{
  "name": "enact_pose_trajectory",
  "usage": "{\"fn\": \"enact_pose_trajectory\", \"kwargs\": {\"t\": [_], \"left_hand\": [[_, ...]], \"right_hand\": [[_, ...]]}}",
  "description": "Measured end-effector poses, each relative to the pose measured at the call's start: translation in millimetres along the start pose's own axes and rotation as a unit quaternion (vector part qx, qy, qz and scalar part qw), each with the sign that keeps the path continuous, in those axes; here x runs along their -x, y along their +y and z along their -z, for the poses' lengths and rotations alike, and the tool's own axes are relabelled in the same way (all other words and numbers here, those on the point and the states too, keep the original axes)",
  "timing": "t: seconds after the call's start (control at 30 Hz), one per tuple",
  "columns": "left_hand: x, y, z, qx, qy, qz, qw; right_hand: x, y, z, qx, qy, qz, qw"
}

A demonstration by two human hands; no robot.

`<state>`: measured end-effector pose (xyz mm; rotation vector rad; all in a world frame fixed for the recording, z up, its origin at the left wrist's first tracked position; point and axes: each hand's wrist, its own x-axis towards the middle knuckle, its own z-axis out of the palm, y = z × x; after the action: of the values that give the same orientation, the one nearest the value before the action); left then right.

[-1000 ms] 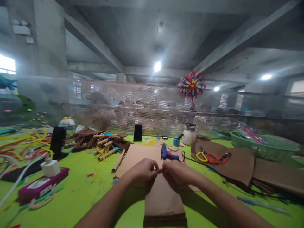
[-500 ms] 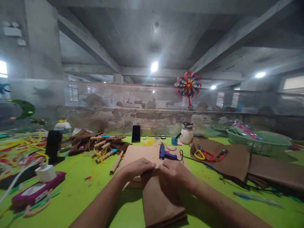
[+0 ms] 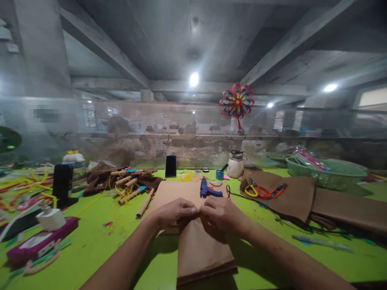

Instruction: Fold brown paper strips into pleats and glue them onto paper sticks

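A folded stack of brown paper (image 3: 205, 251) reaches from my hands toward the front edge of the green table. My left hand (image 3: 178, 211) pinches its far end from the left. Close beside it, my right hand (image 3: 222, 213) has its fingers closed at the same end, the fingertips almost meeting the left ones. Under and beyond both hands lies a tan cardboard sheet (image 3: 172, 191). On that sheet, just past my right hand, rests a blue glue gun (image 3: 210, 189). The spot between my fingertips is too small to make out.
Rolled paper tubes (image 3: 131, 189) with yellow string lie left of the cardboard. A purple power strip (image 3: 42, 241) and phone on a stand (image 3: 63, 181) are farther left. Scissors (image 3: 266, 191) rest on brown paper at right, before a green basket (image 3: 329, 175). A white jug (image 3: 235, 165) stands behind.
The camera view has shifted slightly, so everything sits a little farther left and higher. Both hands stay at the paper's far end, with fingertips slightly closer together.
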<state>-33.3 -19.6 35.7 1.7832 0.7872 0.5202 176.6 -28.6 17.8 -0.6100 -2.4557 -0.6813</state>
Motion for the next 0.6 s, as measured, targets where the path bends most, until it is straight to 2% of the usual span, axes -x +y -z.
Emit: {"fn": "enact_pose_trajectory", "kwargs": {"t": [0.2,0.47,0.6], "left_hand": [[-1.6,1.9,-3.5,-0.021,0.0,-0.001,1.0],[-2.2,3.9,-7.5,0.042,-0.016,0.017,0.999],[-1.2,3.7,-7.6,0.025,-0.013,0.034,0.999]], "right_hand": [[2.0,0.2,3.3,0.011,-0.025,-0.019,0.999],[1.4,0.4,5.1,0.026,-0.036,0.017,0.999],[1.0,-1.6,7.9,0.038,-0.04,0.024,0.998]]}}
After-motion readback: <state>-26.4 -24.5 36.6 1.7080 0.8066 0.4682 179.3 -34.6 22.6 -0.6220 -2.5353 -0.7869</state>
